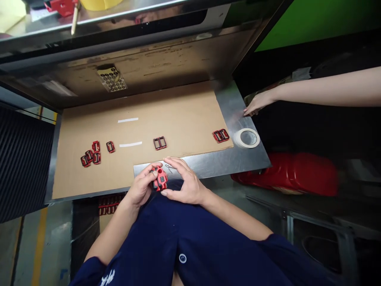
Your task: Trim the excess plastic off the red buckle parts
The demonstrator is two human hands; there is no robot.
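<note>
My left hand [142, 184] grips a small red and black plastic part [161, 179], thumb on its upper face, above the table's front edge. The part has a round hole near its top and a dark square in its middle. Around its right side curves my right hand [189, 182], fingers stretched out and thumb apart; its thumb tip comes close to the part's lower edge, and I cannot tell whether it touches. Just beyond the hands, a pair of red and black frame-shaped parts [160, 143] lies on the cardboard sheet [178, 115].
Several similar parts [91, 155] cluster at the left, with a single one [110, 146] beside them. Another pair [220, 136] lies by a tape roll [248, 138] at the right. Another person's hand [258, 104] reaches to the table's right edge. A metal shelf [133, 20] overhangs the back.
</note>
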